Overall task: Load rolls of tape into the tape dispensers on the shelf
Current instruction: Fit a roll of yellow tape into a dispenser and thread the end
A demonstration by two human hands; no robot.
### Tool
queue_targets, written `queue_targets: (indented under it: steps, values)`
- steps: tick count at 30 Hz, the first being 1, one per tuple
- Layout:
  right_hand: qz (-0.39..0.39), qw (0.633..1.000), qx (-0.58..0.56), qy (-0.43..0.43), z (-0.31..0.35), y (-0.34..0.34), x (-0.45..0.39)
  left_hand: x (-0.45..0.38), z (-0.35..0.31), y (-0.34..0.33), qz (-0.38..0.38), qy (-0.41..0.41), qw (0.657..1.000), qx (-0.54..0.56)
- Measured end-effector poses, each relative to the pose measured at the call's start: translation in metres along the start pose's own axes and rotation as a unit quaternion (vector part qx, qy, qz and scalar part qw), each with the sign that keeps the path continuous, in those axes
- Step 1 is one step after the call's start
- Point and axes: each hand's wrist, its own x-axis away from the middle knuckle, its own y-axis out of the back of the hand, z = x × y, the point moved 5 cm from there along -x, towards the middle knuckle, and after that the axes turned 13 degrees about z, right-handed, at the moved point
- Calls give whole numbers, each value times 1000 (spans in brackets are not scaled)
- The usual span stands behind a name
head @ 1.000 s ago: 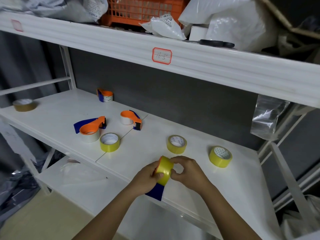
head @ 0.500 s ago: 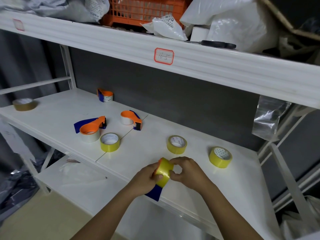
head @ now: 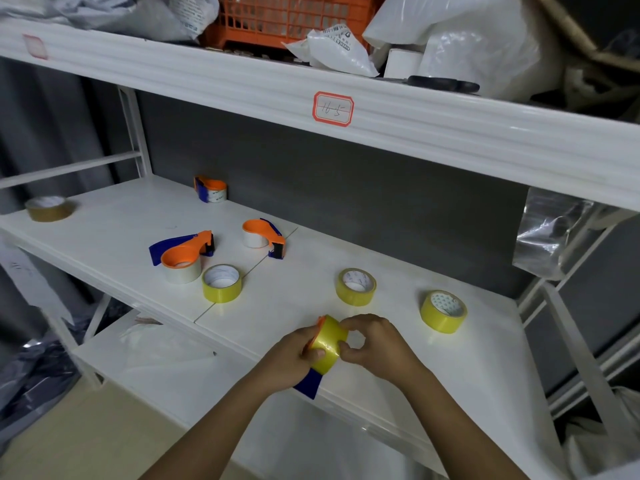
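From the head cam: my left hand [head: 291,358] grips the dispenser [head: 308,386] while my right hand [head: 374,344] pinches the yellow roll [head: 329,341] onto it, just above the shelf's [head: 381,386] front edge. Three dispensers [head: 183,254] [head: 265,237] [head: 210,189] further back look loaded already, I reckon. Three yellow rolls [head: 221,283] [head: 355,286] [head: 443,311] and a brown one [head: 49,208] sit loose, so roughly halfway.
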Motion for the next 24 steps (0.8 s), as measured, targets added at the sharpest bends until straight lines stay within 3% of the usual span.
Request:
queue_targets:
  steps: [24]
  values:
    - [-6,999,-44,4,-8,-8,-2,-1,4,5,0,7,1000,6]
